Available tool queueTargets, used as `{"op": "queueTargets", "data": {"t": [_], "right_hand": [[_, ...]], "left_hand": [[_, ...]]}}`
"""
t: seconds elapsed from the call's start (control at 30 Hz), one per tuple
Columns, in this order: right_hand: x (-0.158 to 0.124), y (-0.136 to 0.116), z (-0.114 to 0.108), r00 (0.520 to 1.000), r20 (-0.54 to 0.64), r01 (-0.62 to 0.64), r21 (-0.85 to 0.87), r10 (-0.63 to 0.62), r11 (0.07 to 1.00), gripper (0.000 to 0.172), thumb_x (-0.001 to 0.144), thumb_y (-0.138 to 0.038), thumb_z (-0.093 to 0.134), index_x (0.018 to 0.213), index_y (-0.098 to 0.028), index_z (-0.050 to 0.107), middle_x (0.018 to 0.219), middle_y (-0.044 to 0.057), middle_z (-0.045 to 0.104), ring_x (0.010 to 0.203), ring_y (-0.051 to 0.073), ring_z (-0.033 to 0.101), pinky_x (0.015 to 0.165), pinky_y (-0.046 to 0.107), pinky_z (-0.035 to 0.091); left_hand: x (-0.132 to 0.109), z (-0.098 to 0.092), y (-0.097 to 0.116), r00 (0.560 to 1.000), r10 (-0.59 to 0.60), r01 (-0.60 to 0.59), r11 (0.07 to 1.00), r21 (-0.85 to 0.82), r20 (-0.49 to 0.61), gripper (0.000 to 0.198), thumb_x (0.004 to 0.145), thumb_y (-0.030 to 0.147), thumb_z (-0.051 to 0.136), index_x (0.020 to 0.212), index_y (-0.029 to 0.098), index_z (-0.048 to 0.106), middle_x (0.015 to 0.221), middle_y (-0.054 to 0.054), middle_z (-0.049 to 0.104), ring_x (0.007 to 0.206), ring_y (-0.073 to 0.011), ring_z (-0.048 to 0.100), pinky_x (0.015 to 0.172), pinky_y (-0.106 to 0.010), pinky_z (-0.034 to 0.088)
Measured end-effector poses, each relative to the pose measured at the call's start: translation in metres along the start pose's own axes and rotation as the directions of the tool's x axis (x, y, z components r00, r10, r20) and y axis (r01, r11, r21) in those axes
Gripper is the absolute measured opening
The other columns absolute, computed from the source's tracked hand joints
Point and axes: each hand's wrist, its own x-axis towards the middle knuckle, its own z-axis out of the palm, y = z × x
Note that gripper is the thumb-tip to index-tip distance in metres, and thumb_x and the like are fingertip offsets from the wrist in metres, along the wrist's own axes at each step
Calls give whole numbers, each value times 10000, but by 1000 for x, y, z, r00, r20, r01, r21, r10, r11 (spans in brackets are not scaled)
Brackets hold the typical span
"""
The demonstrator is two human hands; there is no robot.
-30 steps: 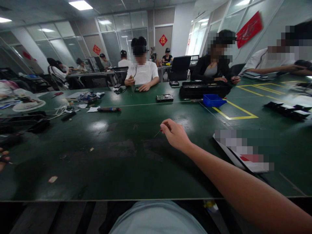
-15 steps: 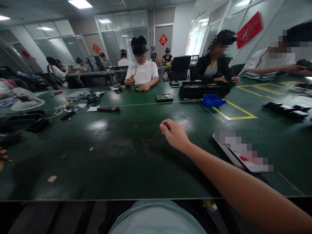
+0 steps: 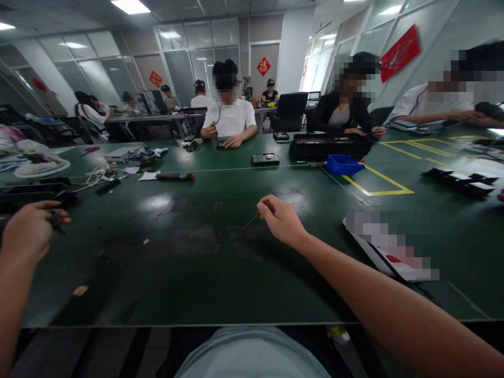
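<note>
Pale top (image 3: 252, 354) and bare forearms (image 3: 366, 281)

The top is a light grey-blue, plain and apparently unpatterned where it shows, its cloth rounding over the front of the body and gathering into soft curved creases along the sides. Its sleeves lie out of view. Both forearms are uncovered along all that can be seen, slim and tapering to bare wrists (image 3: 309, 240). The left hand (image 3: 29, 231) and the right hand (image 3: 281, 218) are ungloved

The green tabletop (image 3: 177, 294) looks smooth and glossy, the blue bin (image 3: 344, 165) plastic, the thin tool shaft (image 3: 252, 218) metallic.
</note>
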Motion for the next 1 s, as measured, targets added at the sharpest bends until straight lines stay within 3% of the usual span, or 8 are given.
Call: {"op": "queueTargets", "data": {"t": [0.1,0.17,0.27,0.4,0.6,0.77,0.9,1.0], "right_hand": [[0,-1,0,1000,7,1,1,-1,1000,188,969,-331,484,909,-207,612,736,13,676,683,169,641,632,285,430],[-1,-2,-1,1000,17,-6,-2,6,1000,191,969,-330,482,911,-205,615,737,15,677,683,171,640,633,287,431],[-1,-3,-2,1000,18,-17,-12,18,1000,192,968,-331,482,913,-205,617,737,16,677,682,172,639,634,288,429],[-1,-3,-3,1000,18,-17,-11,17,1000,192,967,-339,486,914,-207,614,737,14,681,674,168,637,622,281,422],[-1,-4,-3,1000,21,-17,1,17,1000,196,967,-346,485,907,-208,611,730,14,681,673,168,639,626,279,422],[-1,-6,-4,1000,-17,2,-42,-3,999,195,963,-349,492,920,-208,619,715,7,667,659,163,619,632,282,405],[-1,-7,-6,999,-48,22,-95,-27,995,216,961,-378,505,941,-204,633,706,3,647,637,156,589,612,282,381],[-1,-9,-7,998,-65,2,-114,-9,994,261,952,-408,523,843,-201,637,664,-2,618,604,146,552,589,282,364]], "left_hand": [[-3,26,5,990,-7,38,976,-215,144,191,756,-8,453,853,134,535,641,121,552,675,-25,545,755,-174,444],[-14,48,15,961,13,52,972,-228,275,281,762,-6,424,954,150,557,722,100,585,750,-45,573,794,-193,431],[-41,80,33,872,86,14,980,-198,483,344,810,99,441,1128,176,549,799,55,602,801,-88,570,778,-217,418],[-87,119,59,737,182,-99,982,-163,651,413,804,197,469,1213,170,521,827,-1,621,808,-164,592,752,-287,438],[-156,167,91,561,336,-346,926,-154,757,354,824,198,403,1159,168,514,802,-25,613,777,-190,583,729,-319,426],[-201,192,102,484,322,-396,910,-125,814,495,821,216,506,1306,167,424,954,-79,631,790,-209,598,731,-344,455],[-213,208,91,478,433,-508,846,-162,764,597,784,54,494,1366,138,396,1193,-164,594,1074,-256,587,919,-391,469],[-204,217,78,393,535,-609,761,-224,748,429,835,59,509,1252,152,544,1200,-142,614,1146,-263,558,982,-411,459]]}}
